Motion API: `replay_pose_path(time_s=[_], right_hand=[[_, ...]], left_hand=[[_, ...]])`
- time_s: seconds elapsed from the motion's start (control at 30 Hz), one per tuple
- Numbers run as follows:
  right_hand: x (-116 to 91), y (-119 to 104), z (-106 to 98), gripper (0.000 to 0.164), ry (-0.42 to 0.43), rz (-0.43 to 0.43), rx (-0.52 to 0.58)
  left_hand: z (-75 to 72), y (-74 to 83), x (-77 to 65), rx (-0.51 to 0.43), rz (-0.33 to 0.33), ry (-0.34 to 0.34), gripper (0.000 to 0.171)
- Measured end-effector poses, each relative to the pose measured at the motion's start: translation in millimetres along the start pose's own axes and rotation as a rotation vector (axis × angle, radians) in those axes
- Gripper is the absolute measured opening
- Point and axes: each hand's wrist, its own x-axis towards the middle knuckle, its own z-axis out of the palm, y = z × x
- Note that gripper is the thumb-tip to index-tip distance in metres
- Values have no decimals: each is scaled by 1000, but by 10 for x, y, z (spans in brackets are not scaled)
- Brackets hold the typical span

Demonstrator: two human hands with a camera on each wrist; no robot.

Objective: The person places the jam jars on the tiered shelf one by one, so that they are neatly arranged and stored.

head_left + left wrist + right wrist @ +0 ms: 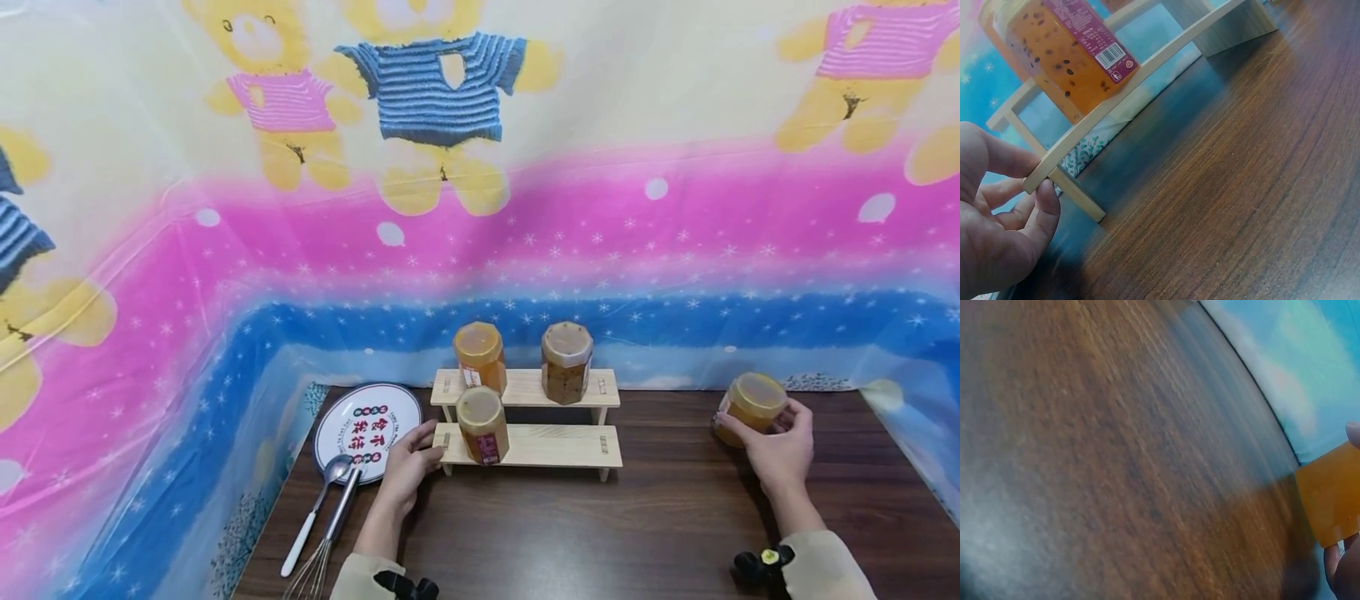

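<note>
My left hand (407, 468) pinches the left end of the lower wooden shelf (558, 446), thumb and fingers on either side of the board in the left wrist view. On that shelf stands a jar (482, 425) with a purple label and dark seeds in orange contents (1066, 59). Over at the right, my right hand (783, 446) grips a yellow-lidded jar (752, 400) by its sides. Only an orange part of this jar (1332, 494) and some fingertips show at the right edge of the right wrist view.
Two more jars, one orange (480, 354) and one brownish (567, 367), stand on the raised back shelf (522, 386). At left lie a round plate (405, 408) with red characters, a white-handled spoon (300, 542) and a whisk (318, 558). Patterned cloth (585, 225) hangs behind the dark table (540, 533).
</note>
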Motion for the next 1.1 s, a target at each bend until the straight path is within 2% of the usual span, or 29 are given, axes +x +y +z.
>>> replay_pose_path(time_s=[0.47,0.8,1.1], right_hand=[[-261,-348,-45,102,-112,5,-10],[-529,-637,20,99,-179,-73,-43],[-745,-828,129,99,-248,-156,-14]], left_hand=[[1,30,-20,-2,5,8,59],[13,34,-44,-2,19,12,59],[11,-5,-9,3,9,10,59]])
